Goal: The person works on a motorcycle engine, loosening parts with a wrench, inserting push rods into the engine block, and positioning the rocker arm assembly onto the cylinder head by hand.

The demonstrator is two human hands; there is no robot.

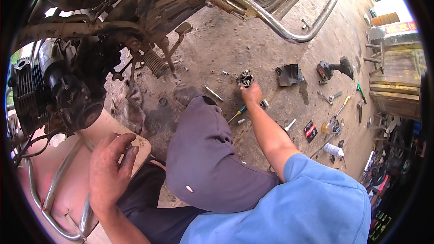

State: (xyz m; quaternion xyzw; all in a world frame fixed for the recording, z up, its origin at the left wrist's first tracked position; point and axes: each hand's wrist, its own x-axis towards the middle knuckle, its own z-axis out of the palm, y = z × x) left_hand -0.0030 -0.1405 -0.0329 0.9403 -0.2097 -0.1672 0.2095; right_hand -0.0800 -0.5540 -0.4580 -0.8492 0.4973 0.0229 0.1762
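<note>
My right hand reaches down to the floor, its fingers closed on a small dark container of metal bolts and small parts. A yellow-and-blue screwdriver, a long metal pin and small fittings lie around it. My left hand is raised beside a worn pale board, fingers curled toward the thumb; whatever is between them is too hidden to name. Above it hangs a dark engine assembly of a motorbike, with a rusty frame overhead.
A chrome rack juts out at top. A cordless impact tool, a black bracket, wrenches, a hammer and a spray can lie on the stained floor. A wooden cabinet and clutter line the right side.
</note>
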